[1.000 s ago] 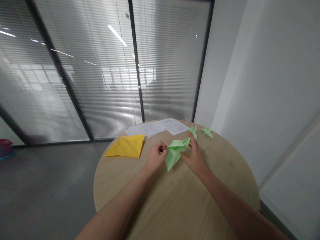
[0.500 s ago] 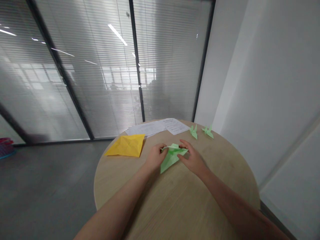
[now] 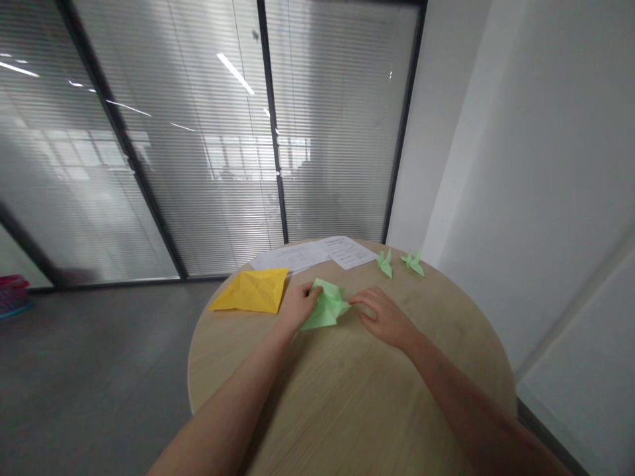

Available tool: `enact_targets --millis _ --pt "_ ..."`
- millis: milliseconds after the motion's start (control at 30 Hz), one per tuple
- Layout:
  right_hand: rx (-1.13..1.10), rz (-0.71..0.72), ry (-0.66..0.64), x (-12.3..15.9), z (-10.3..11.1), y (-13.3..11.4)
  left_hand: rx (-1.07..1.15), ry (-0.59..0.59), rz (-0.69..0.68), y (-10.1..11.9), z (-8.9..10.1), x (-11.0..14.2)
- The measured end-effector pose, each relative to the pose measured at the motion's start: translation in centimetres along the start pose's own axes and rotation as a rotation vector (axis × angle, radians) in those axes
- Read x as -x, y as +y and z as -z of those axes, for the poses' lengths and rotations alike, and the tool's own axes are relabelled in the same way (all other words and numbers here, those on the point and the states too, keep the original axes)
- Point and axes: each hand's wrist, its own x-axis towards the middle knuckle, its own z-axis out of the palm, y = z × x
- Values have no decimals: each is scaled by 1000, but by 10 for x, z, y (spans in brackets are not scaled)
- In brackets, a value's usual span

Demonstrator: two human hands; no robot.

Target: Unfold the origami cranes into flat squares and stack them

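A half-folded green paper piece [image 3: 325, 307] lies flat on the round wooden table [image 3: 347, 396], between my two hands. My left hand [image 3: 297, 305] rests on its left edge with the fingers curled onto the paper. My right hand [image 3: 381, 316] lies palm down just right of it, and its fingertips touch the paper's right corner. The fingers of that hand are stretched out flat.
A creased yellow paper sheet [image 3: 253, 291] lies to the left. Two small green folded cranes [image 3: 384, 262] [image 3: 413, 262] stand at the far right. White printed sheets [image 3: 317, 253] lie at the table's far edge. Glass walls with blinds stand behind, a white wall to the right.
The green paper was held up off the table a second ago. It has come down and to the left and now lies flat under both hands.
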Motion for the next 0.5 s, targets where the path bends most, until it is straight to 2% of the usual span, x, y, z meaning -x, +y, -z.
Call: enact_targets --millis 167,333,500 --pt "0 26 -112 1 2 -13 10 -186 -60 3 3 5" --pt "-28 21 -204 1 3 -28 -37 -175 -128 6 2 8" --pt "56 -15 -315 -1 1 -35 -84 -228 -112 6 4 7"
